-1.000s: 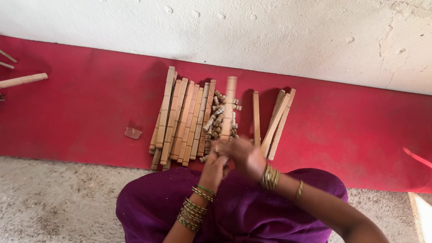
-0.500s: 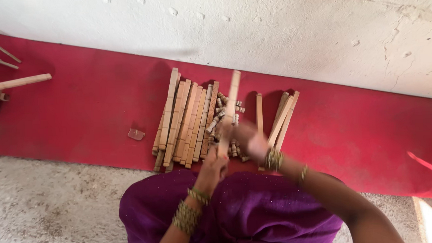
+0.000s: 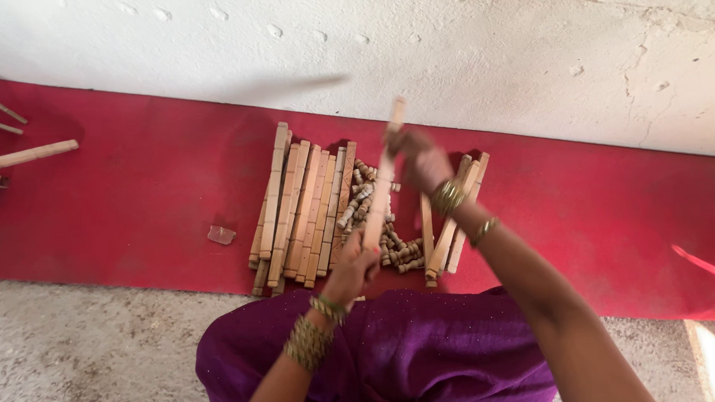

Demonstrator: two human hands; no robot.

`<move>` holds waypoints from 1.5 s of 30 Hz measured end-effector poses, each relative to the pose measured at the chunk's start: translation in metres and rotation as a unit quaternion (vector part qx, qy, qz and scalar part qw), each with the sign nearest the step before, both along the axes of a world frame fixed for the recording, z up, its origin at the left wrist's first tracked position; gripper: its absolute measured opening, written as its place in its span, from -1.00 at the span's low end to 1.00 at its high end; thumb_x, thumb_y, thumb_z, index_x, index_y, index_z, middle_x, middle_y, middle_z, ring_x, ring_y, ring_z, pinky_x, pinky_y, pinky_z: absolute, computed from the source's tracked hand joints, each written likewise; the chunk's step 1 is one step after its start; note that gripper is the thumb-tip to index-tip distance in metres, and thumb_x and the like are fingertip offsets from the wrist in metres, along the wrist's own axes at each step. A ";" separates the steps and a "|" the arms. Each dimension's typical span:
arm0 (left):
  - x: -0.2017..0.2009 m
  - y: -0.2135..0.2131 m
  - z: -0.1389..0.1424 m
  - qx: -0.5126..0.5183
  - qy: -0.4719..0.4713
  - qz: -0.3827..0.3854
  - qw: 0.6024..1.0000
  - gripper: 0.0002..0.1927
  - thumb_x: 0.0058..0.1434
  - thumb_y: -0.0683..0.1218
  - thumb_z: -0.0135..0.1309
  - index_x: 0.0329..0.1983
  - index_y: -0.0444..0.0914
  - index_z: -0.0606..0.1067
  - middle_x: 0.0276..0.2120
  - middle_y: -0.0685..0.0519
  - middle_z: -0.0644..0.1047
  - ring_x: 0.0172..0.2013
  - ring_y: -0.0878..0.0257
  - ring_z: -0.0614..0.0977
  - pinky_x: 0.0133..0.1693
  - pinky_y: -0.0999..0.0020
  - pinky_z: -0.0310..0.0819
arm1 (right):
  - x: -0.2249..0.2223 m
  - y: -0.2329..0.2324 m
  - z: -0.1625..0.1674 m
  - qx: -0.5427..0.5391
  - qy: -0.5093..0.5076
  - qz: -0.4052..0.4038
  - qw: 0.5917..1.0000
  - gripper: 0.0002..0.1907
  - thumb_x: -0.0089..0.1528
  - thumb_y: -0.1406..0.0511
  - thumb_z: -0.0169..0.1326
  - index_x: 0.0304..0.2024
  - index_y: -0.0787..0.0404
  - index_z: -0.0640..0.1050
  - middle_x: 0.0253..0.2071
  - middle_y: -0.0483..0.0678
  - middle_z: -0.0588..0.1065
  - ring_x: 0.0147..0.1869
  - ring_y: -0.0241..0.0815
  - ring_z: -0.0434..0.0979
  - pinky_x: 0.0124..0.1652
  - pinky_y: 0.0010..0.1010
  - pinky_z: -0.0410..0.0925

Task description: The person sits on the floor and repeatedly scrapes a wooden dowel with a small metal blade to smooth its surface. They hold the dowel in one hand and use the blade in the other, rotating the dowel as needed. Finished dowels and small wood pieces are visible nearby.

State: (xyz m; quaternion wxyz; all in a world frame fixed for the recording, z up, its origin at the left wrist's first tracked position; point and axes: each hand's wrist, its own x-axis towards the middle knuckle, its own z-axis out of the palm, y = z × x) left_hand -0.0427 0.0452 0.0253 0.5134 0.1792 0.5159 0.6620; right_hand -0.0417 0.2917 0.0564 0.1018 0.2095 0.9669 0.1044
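The person holds one long wooden stick (image 3: 382,180) by both ends — the left hand (image 3: 352,268) closed around its near end, the right hand (image 3: 419,161) closed around its far end, both grips wrapped tight on the wood. The stick hangs tilted above a heap of short wooden pegs (image 3: 378,216), just right of a row of flat wooden slats (image 3: 298,207) and left of a few more slats (image 3: 452,221).

The likely trouble is a slip: if either grip loosens, the stick could drop into the pegs and scatter them, or knock the neat row of slats askew. The bangles (image 3: 307,341) on the wrists might also catch a slat on a low pass.

Everything lies on a red strip of floor (image 3: 135,193) running along a rough white wall (image 3: 447,47); nearer the person the floor is coarse grey concrete (image 3: 85,353). More sticks (image 3: 23,155) lie at the far left, and a small pale scrap (image 3: 221,234) rests on the red.
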 end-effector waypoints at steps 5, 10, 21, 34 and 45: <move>-0.039 0.021 -0.028 0.045 0.028 0.014 0.998 -0.57 0.21 -0.15 -0.15 0.18 -0.11 0.21 -0.52 0.21 0.42 -0.62 0.51 0.38 -0.62 0.64 0.33 | 0.042 -0.083 -0.027 -0.060 0.397 0.276 0.874 -0.84 0.25 0.46 0.06 -0.14 0.18 0.50 -0.34 -0.07 0.53 -0.40 -0.32 0.54 -0.48 -0.57 0.48; -0.020 0.009 -0.053 0.057 0.007 -0.027 0.998 -0.71 0.28 -0.15 -0.07 0.05 -0.29 0.28 -0.50 0.10 0.45 -0.64 0.42 0.38 -0.64 0.60 0.29 | 0.021 -0.054 -0.009 -0.141 0.347 0.212 0.903 -0.76 0.30 0.50 0.02 0.00 0.19 0.50 -0.27 -0.10 0.54 -0.37 -0.40 0.53 -0.43 -0.67 0.51; -0.019 0.009 -0.076 0.102 -0.020 -0.048 0.993 -0.69 0.29 -0.13 -0.02 0.05 -0.30 0.28 -0.45 0.12 0.48 -0.60 0.47 0.41 -0.60 0.63 0.27 | 0.014 -0.040 -0.030 -0.168 0.429 0.204 0.864 -0.77 0.36 0.53 -0.10 -0.08 0.12 0.47 -0.23 -0.05 0.54 -0.26 -0.45 0.56 -0.30 -0.79 0.49; -0.003 0.006 -0.069 0.092 -0.003 -0.081 0.992 -0.59 0.21 -0.12 0.01 0.12 -0.23 0.26 -0.41 0.09 0.48 -0.53 0.44 0.43 -0.54 0.62 0.38 | -0.039 0.053 0.011 0.262 0.261 0.142 0.918 -0.59 -0.04 0.50 0.09 -0.14 0.07 0.53 -0.35 -0.17 0.48 -0.38 -0.32 0.45 -0.47 -0.61 0.46; -0.022 0.010 -0.096 0.077 -0.026 -0.013 0.997 -0.60 0.26 -0.11 0.02 0.10 -0.33 0.26 -0.41 0.03 0.52 -0.54 0.39 0.50 -0.53 0.54 0.42 | 0.060 -0.084 -0.064 -0.169 0.316 0.272 0.893 -0.78 0.25 0.44 -0.02 -0.06 0.23 0.51 -0.33 -0.06 0.54 -0.29 -0.26 0.52 -0.32 -0.45 0.49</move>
